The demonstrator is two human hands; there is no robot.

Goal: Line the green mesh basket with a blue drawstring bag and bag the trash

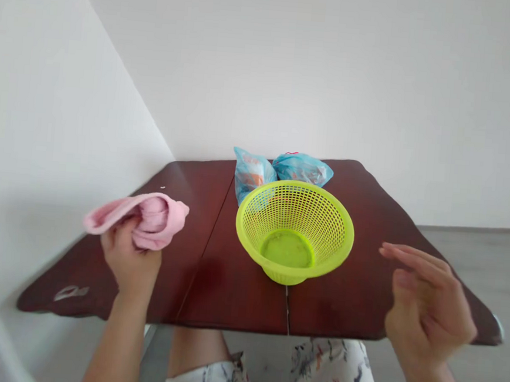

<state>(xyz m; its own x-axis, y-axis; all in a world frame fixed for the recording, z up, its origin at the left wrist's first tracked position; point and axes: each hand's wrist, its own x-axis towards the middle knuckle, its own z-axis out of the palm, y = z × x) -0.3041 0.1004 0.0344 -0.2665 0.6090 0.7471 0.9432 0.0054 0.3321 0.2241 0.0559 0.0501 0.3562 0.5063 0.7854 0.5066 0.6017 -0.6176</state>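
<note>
On the left, my left hand [131,263] is closed around a bunched pink cloth [164,222] and holds it up over the table. The cloth is folded over itself, and part of it hides my fingers. My right hand [431,305] is raised over the right side of the table. Its fingers are stretched out, the thumb stands apart from them, and nothing is in it. Between my hands a yellow-green plastic basket [347,239] with mesh walls stands upright on the table, touched by neither hand. Its inside shows no contents.
Behind the basket lie two blue plastic bags, the left bag [253,170] and the right bag [303,168], with things inside that I cannot make out. The dark red table [228,301] has seams across it and backs onto a white wall. My legs are under its front edge.
</note>
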